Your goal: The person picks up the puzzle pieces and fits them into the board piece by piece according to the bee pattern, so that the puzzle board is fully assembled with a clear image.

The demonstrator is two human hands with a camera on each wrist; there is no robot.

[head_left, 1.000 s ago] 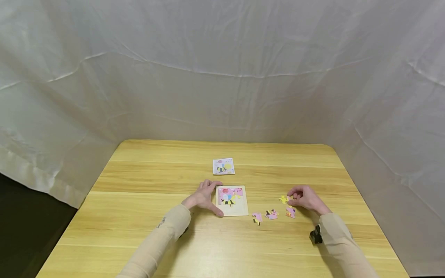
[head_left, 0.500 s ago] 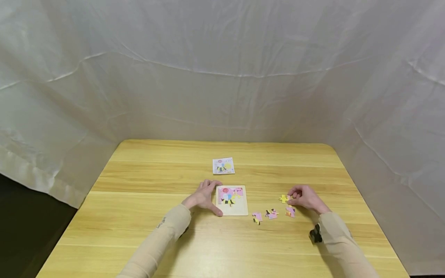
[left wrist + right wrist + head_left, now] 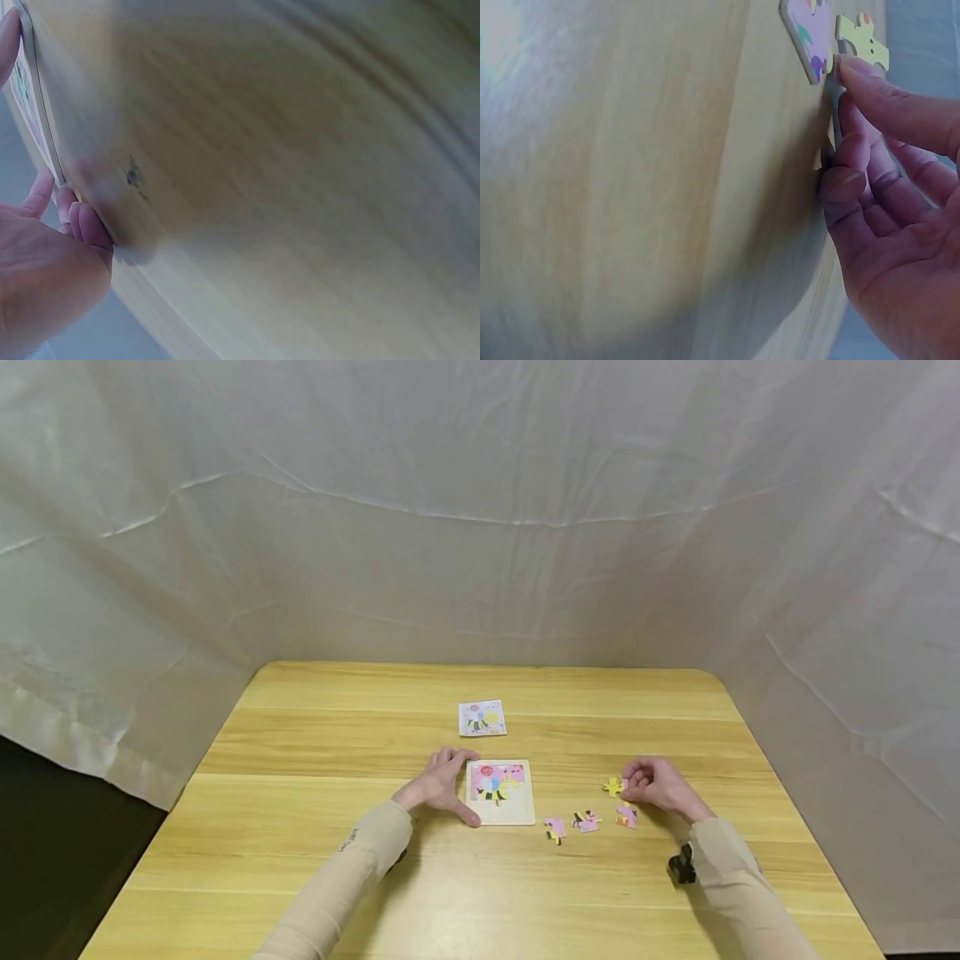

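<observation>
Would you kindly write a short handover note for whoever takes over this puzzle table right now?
Left hand: rests against the left edge of the puzzle board, steadying it.
Right hand: fingertips on the yellow piece, flat on the table.
Done: the board's upper part is filled.
Left: the yellow piece plus three loose pieces lying right of the board.
The reference picture lies beyond the board.

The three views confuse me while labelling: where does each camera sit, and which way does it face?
Head: high, facing down at the table; both sleeves, left hand, right hand.
Left wrist: low, along the wood; fingers beside the puzzle board.
Right wrist: low; fingers at the yellow piece.
Shared: yellow piece, board.
</observation>
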